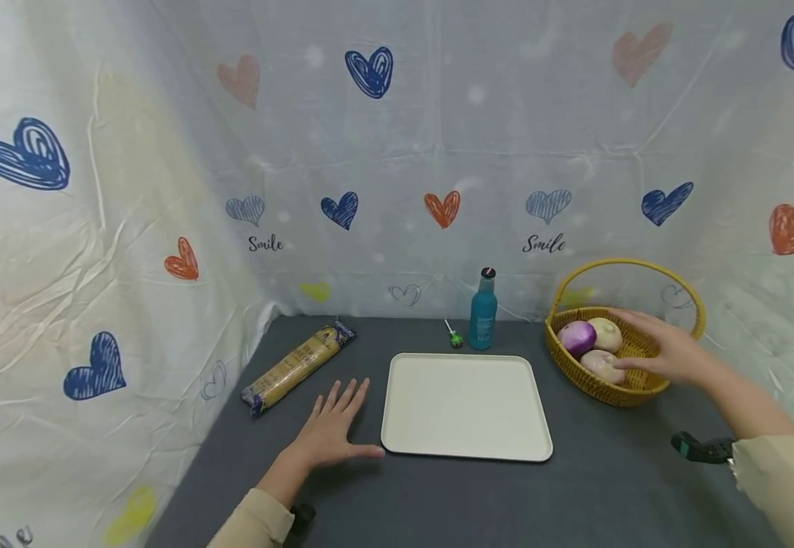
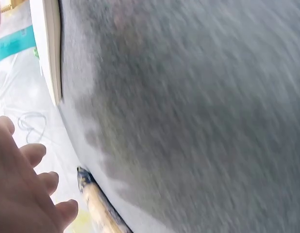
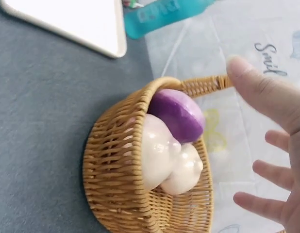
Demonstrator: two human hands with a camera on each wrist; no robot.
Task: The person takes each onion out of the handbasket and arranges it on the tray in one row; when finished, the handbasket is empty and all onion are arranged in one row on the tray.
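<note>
My right hand is over the right side of a wicker basket, fingers spread and holding nothing. Inside the basket lie a purple onion-like vegetable and two pale, roundish ones, one against the near wall and the other beyond it. In the right wrist view the thumb points toward the basket handle. My left hand, fingers fanned out and nothing in it, hovers over the dark table by the lower left corner of a white tray.
A long yellow-and-blue packet lies slanted at the table's left. Behind the tray stand a blue bottle with a dark cap and a small green-headed lollipop. A white cloth printed with hearts hangs along the back and sides.
</note>
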